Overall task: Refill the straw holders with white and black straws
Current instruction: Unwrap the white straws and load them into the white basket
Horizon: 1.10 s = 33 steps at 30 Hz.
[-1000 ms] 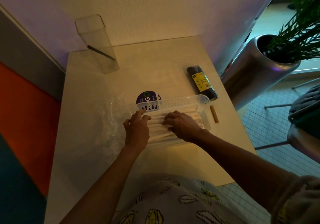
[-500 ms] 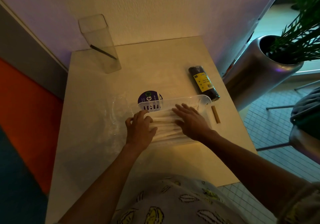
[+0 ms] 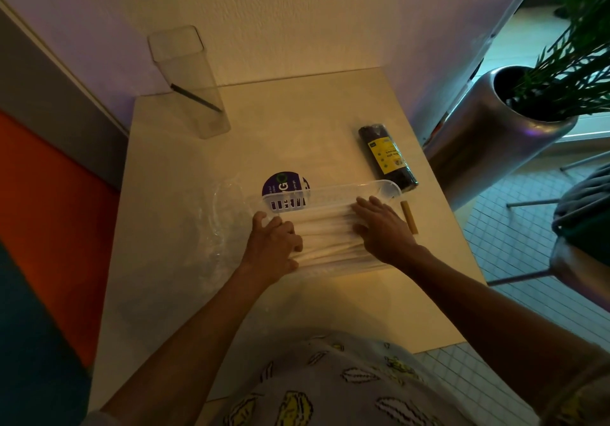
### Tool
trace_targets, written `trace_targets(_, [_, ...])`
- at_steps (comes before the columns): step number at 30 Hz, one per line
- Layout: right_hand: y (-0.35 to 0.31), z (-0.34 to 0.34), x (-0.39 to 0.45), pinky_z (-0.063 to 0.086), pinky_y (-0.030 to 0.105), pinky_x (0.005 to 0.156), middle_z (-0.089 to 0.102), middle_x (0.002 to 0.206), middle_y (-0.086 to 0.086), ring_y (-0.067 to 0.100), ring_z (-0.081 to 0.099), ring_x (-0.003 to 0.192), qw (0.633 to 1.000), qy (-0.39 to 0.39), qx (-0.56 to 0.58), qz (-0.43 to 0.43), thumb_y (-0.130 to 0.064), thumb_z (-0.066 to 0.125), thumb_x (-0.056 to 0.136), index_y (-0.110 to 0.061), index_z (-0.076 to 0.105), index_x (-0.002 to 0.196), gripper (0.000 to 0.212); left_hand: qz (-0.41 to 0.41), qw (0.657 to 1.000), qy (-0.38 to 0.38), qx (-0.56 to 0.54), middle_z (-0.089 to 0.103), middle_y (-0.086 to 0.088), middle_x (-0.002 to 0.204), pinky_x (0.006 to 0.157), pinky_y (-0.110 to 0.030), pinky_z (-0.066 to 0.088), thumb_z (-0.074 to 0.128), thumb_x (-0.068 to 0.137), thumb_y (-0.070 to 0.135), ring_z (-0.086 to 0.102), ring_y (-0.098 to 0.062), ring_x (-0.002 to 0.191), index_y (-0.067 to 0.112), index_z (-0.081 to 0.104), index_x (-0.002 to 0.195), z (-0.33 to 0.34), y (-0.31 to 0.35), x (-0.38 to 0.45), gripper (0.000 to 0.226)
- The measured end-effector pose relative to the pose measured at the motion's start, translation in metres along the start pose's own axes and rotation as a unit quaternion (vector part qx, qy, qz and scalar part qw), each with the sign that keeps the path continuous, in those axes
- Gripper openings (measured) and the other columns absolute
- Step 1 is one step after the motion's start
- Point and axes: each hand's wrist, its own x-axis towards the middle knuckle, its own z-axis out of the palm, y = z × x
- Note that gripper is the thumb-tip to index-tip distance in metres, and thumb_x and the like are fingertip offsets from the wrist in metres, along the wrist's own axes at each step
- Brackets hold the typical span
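Observation:
A clear plastic tray lies across the middle of the table, filled with white straws. My left hand presses on the left ends of the white straws with its fingers spread. My right hand lies flat on their right ends with straight fingers. A pack of black straws with a yellow label lies behind the tray on the right. At the back left stands a tall clear holder with a single black straw leaning inside it.
Crumpled clear wrap with a purple round label lies left of the tray. A short tan stick lies by the tray's right end. A metal planter stands right of the table, a wall behind.
My right hand has slid from the middle of the straws to their right end and flattened out. My left hand stays at the left end.

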Motion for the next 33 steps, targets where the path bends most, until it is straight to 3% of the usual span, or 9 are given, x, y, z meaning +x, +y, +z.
trace_targets(5, [0.004,-0.005,-0.004,0.019,0.043,0.121,0.027,0.160,0.005,0.025,0.016,0.150,1.000,-0.002,0.001,-0.003,-0.023,0.057,0.098,-0.019,0.037,0.150,0.056,0.012,0.998,-0.030,0.044,0.066,0.010,0.106,0.102,-0.044,0.021,0.058,0.087,0.042,0.054,-0.015,0.106,0.032,0.065,0.105,-0.005,0.005,0.001,0.022])
trace_targets(8, [0.005,-0.007,-0.005,0.030,0.047,0.118,0.035,0.156,0.008,0.028,0.026,0.147,0.999,0.022,0.026,-0.001,-0.016,0.062,0.094,-0.017,0.046,0.144,0.052,0.021,0.997,-0.020,0.065,0.067,0.010,0.103,0.101,-0.044,0.022,0.056,0.088,0.036,0.054,-0.014,0.105,0.030,0.066,0.102,-0.003,0.007,-0.001,0.018])
trace_targets(12, [0.012,-0.006,-0.005,0.047,0.050,0.102,0.054,0.137,0.009,0.026,0.051,0.126,0.997,0.068,0.024,-0.002,-0.015,0.066,0.091,-0.017,0.059,0.130,0.040,0.021,0.996,-0.039,0.081,0.067,0.011,0.104,0.098,-0.045,0.023,0.057,0.086,0.046,0.052,-0.014,0.105,0.032,0.066,0.101,-0.005,0.003,-0.002,0.022])
trace_targets(15, [0.015,-0.006,-0.006,0.051,0.049,0.094,0.061,0.121,0.009,0.027,0.057,0.111,0.995,0.093,0.012,-0.020,-0.016,0.070,0.087,-0.016,0.067,0.116,0.029,0.016,0.990,-0.077,0.119,0.065,0.009,0.109,0.096,-0.045,0.025,0.059,0.085,0.055,0.050,-0.017,0.108,0.033,0.065,0.110,-0.007,0.005,0.000,0.034])
trace_targets(18, [0.016,-0.008,-0.009,0.052,0.048,0.089,0.064,0.112,0.007,0.026,0.059,0.102,0.995,0.098,0.005,-0.035,-0.016,0.071,0.086,-0.018,0.070,0.109,0.022,0.007,0.987,-0.084,0.135,0.066,0.008,0.105,0.092,-0.043,0.028,0.063,0.085,0.046,0.052,-0.017,0.105,0.031,0.066,0.108,-0.006,0.009,0.004,0.028])
trace_targets(27, [0.013,-0.012,-0.011,0.038,0.049,0.103,0.065,0.115,0.001,0.021,0.056,0.108,0.996,0.081,0.000,-0.044,-0.023,0.065,0.092,-0.022,0.069,0.110,0.018,-0.021,0.998,-0.049,0.023,0.065,0.010,0.109,0.091,-0.037,0.029,0.066,0.086,0.037,0.054,-0.014,0.103,0.031,0.066,0.106,-0.005,0.005,0.001,0.021])
trace_targets(30, [0.007,-0.018,-0.015,0.030,0.047,0.108,0.059,0.131,0.000,0.023,0.050,0.122,0.998,0.030,-0.026,-0.054,-0.030,0.065,0.092,-0.025,0.066,0.120,0.029,-0.024,0.999,-0.029,-0.016,0.058,0.010,0.114,0.091,-0.037,0.030,0.069,0.080,0.040,0.051,-0.016,0.106,0.032,0.060,0.109,-0.002,0.007,-0.002,0.031])
trace_targets(33, [0.003,-0.018,-0.017,0.036,0.041,0.106,0.048,0.141,-0.001,0.021,0.040,0.129,0.996,-0.037,-0.046,-0.060,-0.036,0.068,0.089,-0.032,0.057,0.134,0.046,-0.028,0.997,0.016,-0.067,0.051,0.006,0.118,0.089,-0.038,0.035,0.077,0.070,0.041,0.048,-0.019,0.109,0.028,0.054,0.115,0.002,0.008,-0.004,0.052])
